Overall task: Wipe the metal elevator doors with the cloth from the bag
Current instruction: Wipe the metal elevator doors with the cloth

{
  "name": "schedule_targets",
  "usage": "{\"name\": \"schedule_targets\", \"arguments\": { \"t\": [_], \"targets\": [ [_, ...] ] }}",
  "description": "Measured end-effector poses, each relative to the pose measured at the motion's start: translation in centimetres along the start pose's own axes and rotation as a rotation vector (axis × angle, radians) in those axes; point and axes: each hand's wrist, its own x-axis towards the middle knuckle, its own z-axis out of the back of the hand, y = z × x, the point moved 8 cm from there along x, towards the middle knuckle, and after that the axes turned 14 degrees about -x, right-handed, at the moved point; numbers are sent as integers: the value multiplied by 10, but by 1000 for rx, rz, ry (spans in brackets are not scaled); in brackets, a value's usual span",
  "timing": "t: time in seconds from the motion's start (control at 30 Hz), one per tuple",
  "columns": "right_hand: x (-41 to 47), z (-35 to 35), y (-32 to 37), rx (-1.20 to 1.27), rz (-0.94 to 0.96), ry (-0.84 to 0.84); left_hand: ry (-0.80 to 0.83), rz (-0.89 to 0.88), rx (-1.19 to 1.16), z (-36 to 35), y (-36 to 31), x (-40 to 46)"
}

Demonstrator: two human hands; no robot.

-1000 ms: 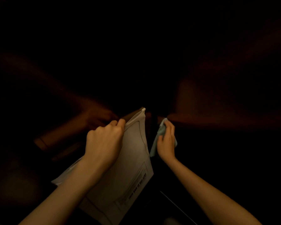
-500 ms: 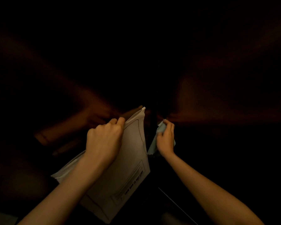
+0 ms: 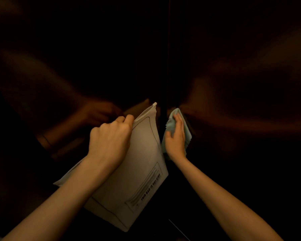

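The cloth (image 3: 171,126) is out of the bag (image 3: 142,162), which the left hand (image 3: 109,141) holds in a curled grip left of the door seam (image 3: 168,49), while the flat-fingered right hand (image 3: 175,136) presses the cloth just right of it; most wiping likely remains.

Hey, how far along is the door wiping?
Done: the light blue cloth is out of the white bag, which the left hand grips by its top edge. In hand: the right hand presses the cloth flat on the right door by the centre seam. Left: likely most of both doors; dim light hides progress.
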Motion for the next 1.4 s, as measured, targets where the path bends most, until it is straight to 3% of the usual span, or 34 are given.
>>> {"name": "schedule_targets", "arguments": {
  "t": [0.23,0.57,0.87,1.23,1.4],
  "targets": [
    [-25,-10,-41,-338,4,223,-3,-2,53,20,6,3],
    [68,52,106,-356,339,-42,-138,-36,71,83,-4,38],
    [27,28,57,-531,305,127,-194,-71,77,103,-7,46],
    [110,79,193,-611,537,-252,-309,-62,138,133,-1,53],
    [100,76,174,-681,586,-197,-375,-66,180,147,-5,56]
  ]
}}
